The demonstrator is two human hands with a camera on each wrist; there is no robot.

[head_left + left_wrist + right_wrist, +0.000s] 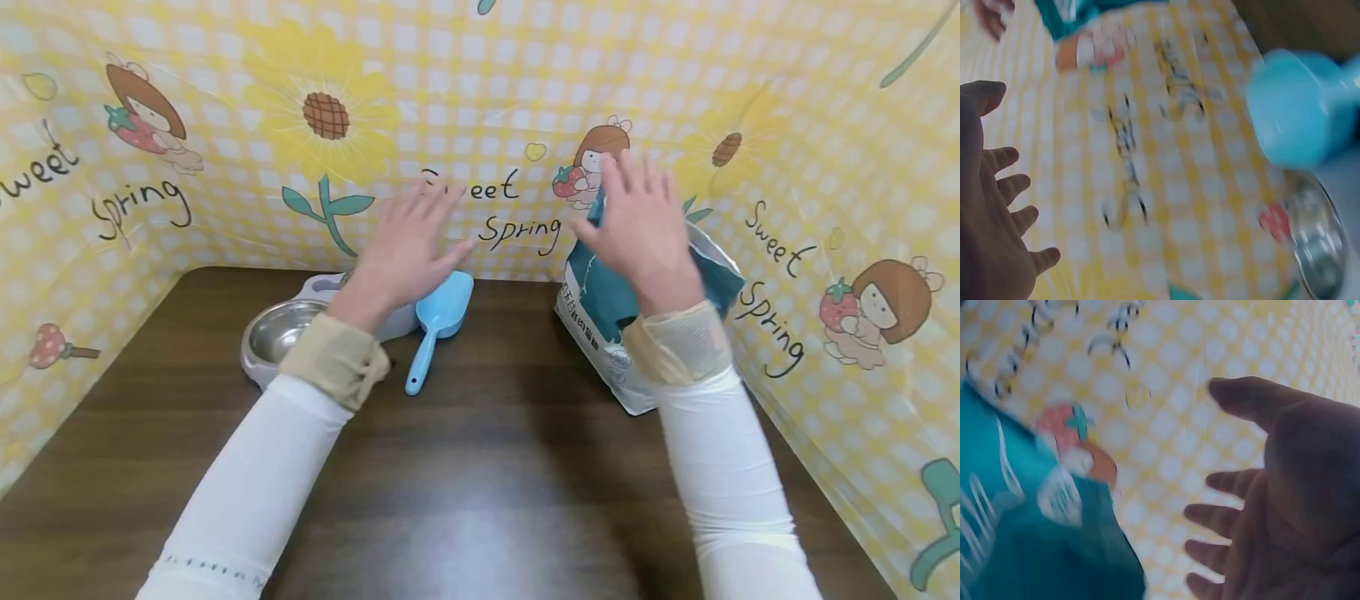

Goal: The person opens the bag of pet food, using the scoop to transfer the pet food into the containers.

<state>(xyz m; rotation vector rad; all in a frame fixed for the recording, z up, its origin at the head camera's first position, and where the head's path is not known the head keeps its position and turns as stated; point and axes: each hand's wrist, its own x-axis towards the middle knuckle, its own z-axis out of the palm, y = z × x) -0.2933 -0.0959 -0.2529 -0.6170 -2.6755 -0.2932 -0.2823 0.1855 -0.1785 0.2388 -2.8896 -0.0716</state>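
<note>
Fingers spread, the left hand (405, 250) is raised above the pet bowl stand and holds nothing. Below it, a blue scoop (444, 310) leans on the stand's right end, its handle toward the front. The stand's left side carries a steel bowl (281, 332); the wrist hides much of the rest. My right hand (643, 225) is also raised with fingers extended, in front of a teal and white bag (588, 333) that stands upright with its top open. In the right wrist view the bag (1041, 531) is beside the hand (1297, 487), apart from it.
A dark wooden table (465, 467) carries everything. Yellow checked cloth (465, 100) with printed flowers and lettering rises behind the table and along both sides. The bag stands close to the right-hand cloth, and the bowl stand lies near the back edge.
</note>
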